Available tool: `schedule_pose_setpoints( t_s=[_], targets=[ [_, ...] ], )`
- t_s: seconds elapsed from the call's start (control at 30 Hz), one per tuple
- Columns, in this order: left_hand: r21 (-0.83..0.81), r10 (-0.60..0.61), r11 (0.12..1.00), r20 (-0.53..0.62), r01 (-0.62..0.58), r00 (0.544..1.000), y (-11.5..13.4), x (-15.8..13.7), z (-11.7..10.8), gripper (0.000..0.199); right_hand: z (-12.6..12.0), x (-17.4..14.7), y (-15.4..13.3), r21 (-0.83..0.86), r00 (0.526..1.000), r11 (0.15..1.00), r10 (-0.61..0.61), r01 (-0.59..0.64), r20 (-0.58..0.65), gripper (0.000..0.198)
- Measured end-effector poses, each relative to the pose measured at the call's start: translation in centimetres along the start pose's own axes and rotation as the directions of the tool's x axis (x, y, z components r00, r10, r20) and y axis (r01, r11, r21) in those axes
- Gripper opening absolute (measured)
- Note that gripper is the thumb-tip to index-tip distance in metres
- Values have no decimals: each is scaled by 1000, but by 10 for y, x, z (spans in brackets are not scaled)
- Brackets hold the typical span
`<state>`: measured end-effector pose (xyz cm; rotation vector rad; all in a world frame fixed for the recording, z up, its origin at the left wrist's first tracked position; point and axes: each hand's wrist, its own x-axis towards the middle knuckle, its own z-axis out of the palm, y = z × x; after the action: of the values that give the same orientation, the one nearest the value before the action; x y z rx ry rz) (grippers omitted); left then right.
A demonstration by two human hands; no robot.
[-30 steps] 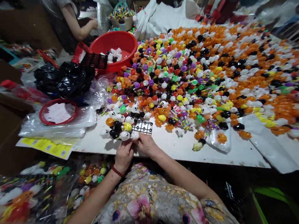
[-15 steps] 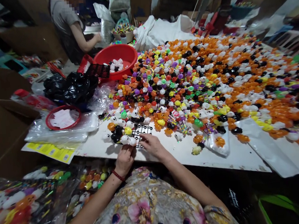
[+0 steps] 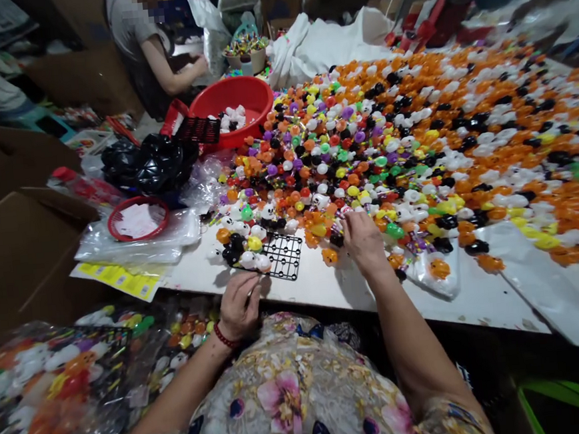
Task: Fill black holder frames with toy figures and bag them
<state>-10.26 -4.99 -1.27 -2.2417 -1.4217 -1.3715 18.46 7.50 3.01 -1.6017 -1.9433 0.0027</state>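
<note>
- Cardboard box [image 3: 26, 254], flaps open, at far left; clear bags of coloured figures [image 3: 57, 389] lie below it.
- Yellow printed sheet [image 3: 119, 282] under clear plastic bags [image 3: 181, 235]; red basket [image 3: 141, 237] on top holds white slips [image 3: 139, 219].
- Black plastic bag [image 3: 152, 162], crumpled, behind the basket.
- Another person [image 3: 171, 79] beyond, grey sleeve, forearm reaching forward.
- Left hand [image 3: 239, 306], red beaded bracelet [image 3: 223, 336] at wrist, at the tabletop's near edge, just below the mounted heads. Fingers curled, thumb near them; cannot tell whether the grip is clamped on anything.
- Small heads [image 3: 244, 247], white, black, yellow and orange, crowd the left part of a black grid [image 3: 287, 257]. Grid lies on the tabletop [image 3: 325, 284] near its front edge, right part bare.
- Red basin [image 3: 261, 105] behind, white pieces inside.
- Right hand [image 3: 365, 238] at the near fringe of a heaped, many-coloured pile [image 3: 413, 133]. Fingers bent downward; fingertips hidden, so grip cannot be told.
- White plastic sheet [image 3: 535, 284] at right, hanging over the edge.
</note>
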Motion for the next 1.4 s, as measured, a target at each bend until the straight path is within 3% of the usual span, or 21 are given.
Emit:
schedule_pose_setpoints(
  t_s=[0.07,0.17,0.23,0.37,0.47,0.7,0.87,0.97,1.03,1.13,1.2,1.27,1.4],
  targets=[
    [32,23,999,13,-23,1000,4,19,-14,39,-13,-5,-18,114,995,991,-81,73,63,26],
    [71,52,996,129,-61,990,3,51,-24,42,-20,-7,-47,269,960,955,-185,125,209,21],
    [79,54,994,237,-75,970,-2,68,-23,39,-13,-6,-65,353,927,930,-220,105,304,16],
    [78,34,995,370,-67,928,-9,81,-15,32,13,-1,-92,427,890,904,-175,-24,421,2],
    [50,74,994,380,-101,922,-10,80,-12,29,24,2,-105,481,876,875,-183,-63,447,5],
    [1,113,993,347,-121,931,-14,75,-9,46,27,2,-118,503,836,861,-332,78,437,16],
    [8,196,976,405,-217,893,-18,73,-4,61,40,-11,-127,571,859,821,-279,-18,429,20],
    [43,199,970,418,-238,887,-19,72,-2,60,40,-18,-118,619,887,784,-252,-48,388,25],
    [41,202,970,404,-238,892,-19,72,-1,55,34,-19,-98,567,920,824,-222,0,322,25],
    [27,216,969,387,-246,896,-20,73,-1,46,24,-13,-53,227,973,974,-40,-13,225,24],
    [22,220,969,385,-247,897,-20,75,0,41,21,-7,-24,-45,976,995,96,-88,198,20],
    [18,215,971,379,-239,900,-19,76,0,39,20,-3,-3,-187,965,975,156,-116,210,17],
    [17,194,976,365,-215,911,-19,77,0,38,22,1,7,-119,965,983,164,-141,207,16]
  ],
)
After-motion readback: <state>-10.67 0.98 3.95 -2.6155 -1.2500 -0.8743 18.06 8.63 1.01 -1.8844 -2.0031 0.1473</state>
